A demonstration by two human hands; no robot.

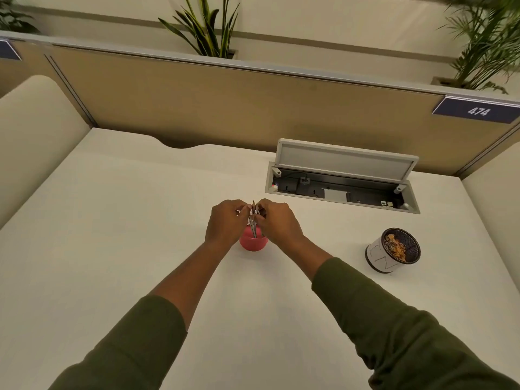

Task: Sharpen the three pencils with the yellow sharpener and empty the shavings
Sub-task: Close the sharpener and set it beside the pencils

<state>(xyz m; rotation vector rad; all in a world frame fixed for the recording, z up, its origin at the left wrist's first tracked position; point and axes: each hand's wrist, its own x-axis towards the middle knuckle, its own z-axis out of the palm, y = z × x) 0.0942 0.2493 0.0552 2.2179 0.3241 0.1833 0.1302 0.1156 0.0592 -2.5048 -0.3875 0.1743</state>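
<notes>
i see the left hand [225, 225] and right hand [277, 223] meeting mid-desk above a small rounded pink cup [253, 243], smooth and matte. both sets of fingers are curled and pinch a bundle of thin grey pencils [254, 220] that stands nearly upright in the cup, one sharp tip poking above the knuckles. the exact pencil count is hard to make out; the fingers cover most of the shafts. the desk [112, 235] is flat, pale and plain. well to the right stands a black mesh cylinder bin [392, 250] wrapped in white paper, with tan curly shavings [396, 247] inside. behind it an open hinged cable tray [342, 178] shows dark sockets. i cannot spot the yellow sharpener. olive sleeves [394, 333] run off the lower edge.
</notes>
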